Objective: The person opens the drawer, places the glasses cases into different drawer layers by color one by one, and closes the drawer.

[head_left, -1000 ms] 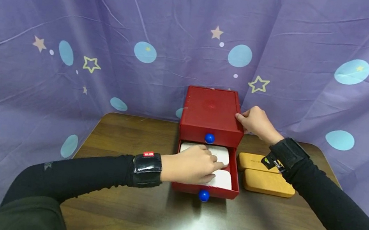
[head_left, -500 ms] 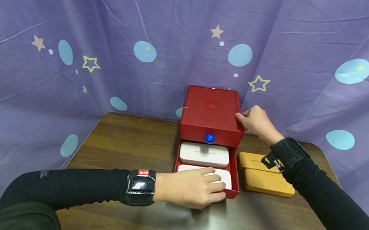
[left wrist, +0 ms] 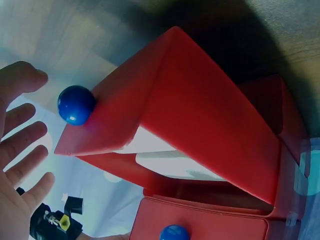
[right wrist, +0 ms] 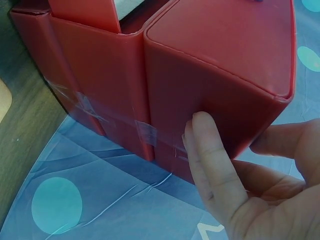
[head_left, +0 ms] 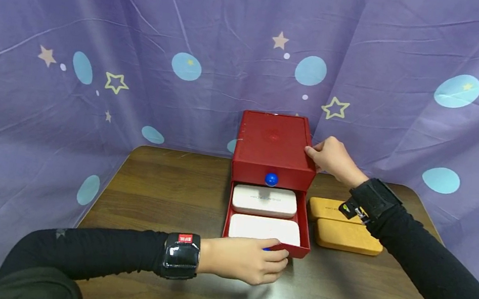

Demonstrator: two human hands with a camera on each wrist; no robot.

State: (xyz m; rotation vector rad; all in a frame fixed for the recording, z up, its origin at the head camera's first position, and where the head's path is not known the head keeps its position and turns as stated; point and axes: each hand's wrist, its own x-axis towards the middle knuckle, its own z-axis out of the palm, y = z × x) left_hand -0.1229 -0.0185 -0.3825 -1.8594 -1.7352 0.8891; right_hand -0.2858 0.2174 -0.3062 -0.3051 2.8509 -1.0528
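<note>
Left wristband: A black wristband with a red tag (head_left: 181, 256) sat over the black sleeve.
Left hand: The person's left hand (head_left: 244, 260) hovered in front of the drawer, fingers spread apart with nothing between them; the left wrist view showed the thumb near the lower blue knob (left wrist: 76, 105) but not touching it.
Pulled-out drawer: The red drawer (head_left: 301, 251) stood out toward the person.
White cases: The rear white case (head_left: 265, 200), its lettering too small to read, and the front white case (head_left: 265, 229) lay flat inside that drawer, one behind the other.
Box: The red drawer box (head_left: 270, 141) stood at the back of the wooden table (head_left: 170, 186), an upper blue knob (head_left: 271, 179) on its top front.
Right hand: The right hand (head_left: 334, 159) gripped the box's upper right edge, thumb over the top and fingers along the side wall.
Yellow cases: The rear yellow case (head_left: 325, 208) and the front yellow case (head_left: 349, 236) lay on the table just beside the drawer.
Step in hand: Apparently, working the drawer by its front while the box was steadied.
Next move: It seemed to call for square contact at the knob or front panel, with the box braced.
</note>
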